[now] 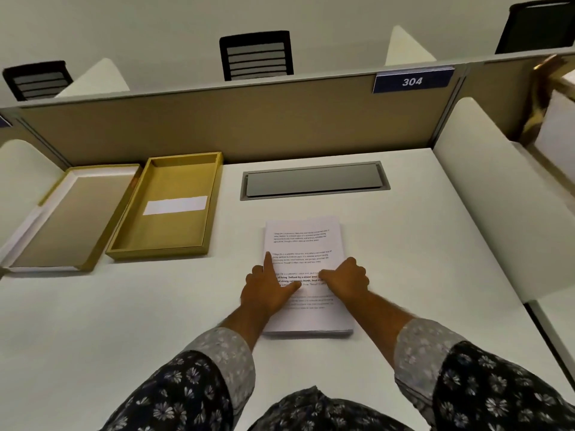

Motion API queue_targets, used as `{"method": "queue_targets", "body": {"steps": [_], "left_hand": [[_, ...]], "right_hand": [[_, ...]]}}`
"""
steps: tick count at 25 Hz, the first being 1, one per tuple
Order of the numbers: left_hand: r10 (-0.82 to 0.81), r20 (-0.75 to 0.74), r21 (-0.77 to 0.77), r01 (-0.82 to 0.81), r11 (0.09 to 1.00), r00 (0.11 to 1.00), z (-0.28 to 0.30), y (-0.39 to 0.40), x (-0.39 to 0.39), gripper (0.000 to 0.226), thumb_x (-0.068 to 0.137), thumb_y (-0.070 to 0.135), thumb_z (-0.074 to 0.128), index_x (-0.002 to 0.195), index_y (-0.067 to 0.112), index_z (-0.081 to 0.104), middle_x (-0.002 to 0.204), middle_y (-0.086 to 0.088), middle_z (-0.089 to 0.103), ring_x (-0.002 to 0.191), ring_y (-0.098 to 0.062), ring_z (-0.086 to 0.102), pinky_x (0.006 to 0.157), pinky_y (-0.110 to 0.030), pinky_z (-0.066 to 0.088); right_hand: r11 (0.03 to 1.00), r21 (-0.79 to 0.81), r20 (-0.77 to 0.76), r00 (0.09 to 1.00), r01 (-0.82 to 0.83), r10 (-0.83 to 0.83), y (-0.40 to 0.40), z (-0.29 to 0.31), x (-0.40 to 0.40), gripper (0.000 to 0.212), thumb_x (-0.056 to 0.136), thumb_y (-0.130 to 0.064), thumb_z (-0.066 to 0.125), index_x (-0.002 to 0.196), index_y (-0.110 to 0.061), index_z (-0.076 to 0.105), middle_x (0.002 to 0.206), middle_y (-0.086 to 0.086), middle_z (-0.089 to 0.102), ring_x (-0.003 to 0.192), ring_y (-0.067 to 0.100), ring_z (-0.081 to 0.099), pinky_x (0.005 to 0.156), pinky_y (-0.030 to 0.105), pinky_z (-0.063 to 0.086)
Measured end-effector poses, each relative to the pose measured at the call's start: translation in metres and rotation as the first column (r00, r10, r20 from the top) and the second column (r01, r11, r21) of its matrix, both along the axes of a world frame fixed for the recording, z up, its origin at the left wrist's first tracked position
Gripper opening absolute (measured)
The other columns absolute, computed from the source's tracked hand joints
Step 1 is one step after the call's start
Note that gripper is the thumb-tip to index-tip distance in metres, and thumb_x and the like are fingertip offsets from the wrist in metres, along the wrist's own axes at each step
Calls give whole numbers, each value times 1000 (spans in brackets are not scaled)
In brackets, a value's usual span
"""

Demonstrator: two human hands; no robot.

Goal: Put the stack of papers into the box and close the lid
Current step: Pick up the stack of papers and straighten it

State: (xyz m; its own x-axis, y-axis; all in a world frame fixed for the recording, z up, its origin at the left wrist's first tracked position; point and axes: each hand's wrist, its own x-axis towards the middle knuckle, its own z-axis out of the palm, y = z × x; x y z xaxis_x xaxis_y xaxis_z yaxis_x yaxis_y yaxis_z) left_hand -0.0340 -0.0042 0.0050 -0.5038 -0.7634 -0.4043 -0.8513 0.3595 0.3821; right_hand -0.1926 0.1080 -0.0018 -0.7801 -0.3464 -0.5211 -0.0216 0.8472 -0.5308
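Both hands rest on paper stack (303,244) at desk centre: left hand (267,289) index and thumb spread, right hand (345,279) curled, neither grasping yet, likely squaring sheets. Box (169,206) open, lid (67,219) beside, ready.

Both hands reach forward: left hand (270,286) index extended, right hand (346,279) curled.

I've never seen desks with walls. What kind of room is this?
Probably a library study room or shared office: the white desk has a divider panel, a sign numbered 304, and chairs at desks beyond.
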Motion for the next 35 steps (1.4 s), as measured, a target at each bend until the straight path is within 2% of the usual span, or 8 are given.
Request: {"method": "queue_targets", "body": {"steps": [6,10,15,21,23,26,32,35], "left_hand": [[149,65,103,-155,983,987,-2,-22,-23,129,77,42,92,168,17,5,156,-22,40,142,-43,49,115,-53,48],[162,151,150,-185,971,975,1,-35,-36,122,66,41,100,157,9,25,151,-21,47,138,-39,54,113,-49,51],[174,165,193,-205,960,971,-4,-46,-38,117,63,41,102,152,7,32,151,-19,50,139,-37,53,115,-48,49],[182,56,215,-190,958,982,-10,-47,-27,115,61,41,102,152,12,37,147,-17,49,136,-36,54,113,-49,50],[188,16,223,-187,957,982,-13,-45,-22,114,61,41,102,152,15,38,147,-16,48,136,-37,53,114,-51,49],[215,-73,232,-193,953,974,-17,-39,-11,112,62,43,101,153,16,40,146,-14,50,136,-37,54,114,-52,48],[553,-435,583,-246,774,710,-3,-36,9,79,75,21,96,141,16,56,131,-8,73,105,-18,74,76,-28,62],[606,-537,645,-177,743,588,29,-45,11,72,76,17,93,139,12,58,130,-9,74,113,-25,74,91,-39,62]], "right_hand": [[998,53,-13,1000,-14,15,-9,1,-5,74,79,-45,84,135,-11,49,140,17,53,130,38,53,102,47,50],[997,-69,-44,999,-28,25,-15,7,6,78,80,-34,83,139,-14,37,137,17,53,127,40,53,99,52,53],[985,-171,103,994,-3,21,-12,14,-8,76,79,-30,84,137,-17,36,132,12,60,115,37,65,98,55,59],[886,-409,304,948,217,-93,-2,0,-9,82,88,-5,70,155,-22,26,123,4,62,99,26,70,72,36,60],[871,-398,439,893,288,-94,2,-2,-18,66,90,2,64,151,-10,42,122,7,66,97,27,70,74,37,60],[887,-445,357,933,124,48,9,0,-18,48,94,-2,64,138,-18,52,131,8,68,97,18,70,68,29,58],[735,-678,186,969,7,162,37,29,0,39,100,-17,66,132,-35,55,128,-7,69,99,17,77,74,30,67],[634,-770,87,974,-69,211,53,52,8,39,97,-23,65,131,-39,56,121,-16,71,105,16,76,79,31,66]]}}
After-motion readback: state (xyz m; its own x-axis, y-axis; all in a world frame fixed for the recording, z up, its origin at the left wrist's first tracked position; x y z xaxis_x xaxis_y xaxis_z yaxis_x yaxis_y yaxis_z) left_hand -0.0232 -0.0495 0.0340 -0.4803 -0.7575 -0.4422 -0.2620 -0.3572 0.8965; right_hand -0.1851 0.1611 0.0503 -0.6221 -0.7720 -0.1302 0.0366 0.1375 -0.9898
